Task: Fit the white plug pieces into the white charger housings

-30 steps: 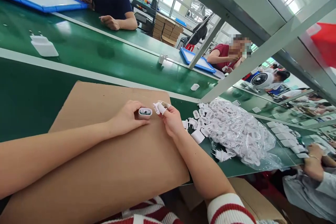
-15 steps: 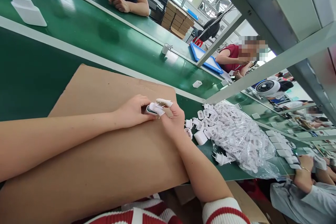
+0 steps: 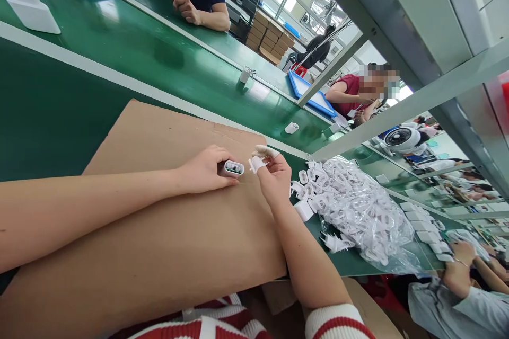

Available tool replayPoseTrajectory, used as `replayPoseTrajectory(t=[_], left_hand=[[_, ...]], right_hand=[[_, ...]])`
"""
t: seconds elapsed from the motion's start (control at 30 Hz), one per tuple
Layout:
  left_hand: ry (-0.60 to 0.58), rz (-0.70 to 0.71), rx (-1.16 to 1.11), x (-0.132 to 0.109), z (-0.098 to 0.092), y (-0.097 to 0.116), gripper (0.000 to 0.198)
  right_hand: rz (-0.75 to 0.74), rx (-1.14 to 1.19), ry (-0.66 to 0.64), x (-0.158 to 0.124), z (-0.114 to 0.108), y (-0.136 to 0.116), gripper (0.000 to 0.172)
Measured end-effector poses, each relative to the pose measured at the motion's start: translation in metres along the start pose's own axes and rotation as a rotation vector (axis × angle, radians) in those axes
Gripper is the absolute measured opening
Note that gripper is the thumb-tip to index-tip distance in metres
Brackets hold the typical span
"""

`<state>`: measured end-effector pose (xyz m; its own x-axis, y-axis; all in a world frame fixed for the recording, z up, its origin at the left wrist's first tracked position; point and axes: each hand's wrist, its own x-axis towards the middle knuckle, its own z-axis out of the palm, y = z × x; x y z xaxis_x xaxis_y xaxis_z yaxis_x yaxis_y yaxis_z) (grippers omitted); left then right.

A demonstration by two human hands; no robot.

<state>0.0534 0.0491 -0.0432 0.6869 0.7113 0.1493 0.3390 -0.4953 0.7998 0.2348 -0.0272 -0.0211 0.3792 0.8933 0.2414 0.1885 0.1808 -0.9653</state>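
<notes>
Above the cardboard sheet [image 3: 159, 233], the left hand [image 3: 204, 170] grips a white charger shell [image 3: 233, 168] between thumb and fingertips. The shell's open end is turned toward the camera and shows a dark interior. Just to its right, across a narrow gap, the right hand [image 3: 275, 180] pinches a small white plug piece [image 3: 255, 164]; its prongs cannot be made out. The two parts sit level, not touching. A bag of plug pieces [image 3: 358, 206] lies further right, nearest the right hand.
</notes>
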Motion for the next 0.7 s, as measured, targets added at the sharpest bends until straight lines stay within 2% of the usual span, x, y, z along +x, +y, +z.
replayPoseTrajectory(t=[0.1, 0.17, 0.23, 0.33, 0.43, 0.57, 0.7], left_hand=[[-0.016, 0.007, -0.004, -0.001, -0.001, 0.003, 0.035], [-0.027, 0.008, -0.002, 0.0, -0.001, 0.002, 0.03], [-0.031, 0.017, 0.004, 0.001, -0.001, 0.001, 0.029], [-0.03, 0.03, 0.005, 0.001, -0.001, -0.002, 0.029], [-0.03, 0.056, -0.012, 0.002, -0.001, -0.004, 0.026], [-0.025, 0.096, -0.017, 0.003, 0.001, -0.006, 0.024], [-0.011, 0.096, -0.036, 0.003, 0.002, -0.007, 0.024]], right_hand=[[0.051, 0.037, -0.111, 0.003, -0.007, -0.002, 0.031], [0.024, 0.029, -0.199, 0.002, -0.01, -0.003, 0.033], [-0.075, -0.078, -0.211, 0.0, -0.012, -0.004, 0.027], [-0.303, -0.396, -0.177, -0.002, -0.009, -0.006, 0.019], [-0.459, -0.653, -0.236, -0.002, -0.004, -0.006, 0.02], [-0.487, -0.697, -0.335, -0.002, 0.002, -0.002, 0.028], [-0.525, -0.705, -0.305, -0.003, 0.002, 0.002, 0.032]])
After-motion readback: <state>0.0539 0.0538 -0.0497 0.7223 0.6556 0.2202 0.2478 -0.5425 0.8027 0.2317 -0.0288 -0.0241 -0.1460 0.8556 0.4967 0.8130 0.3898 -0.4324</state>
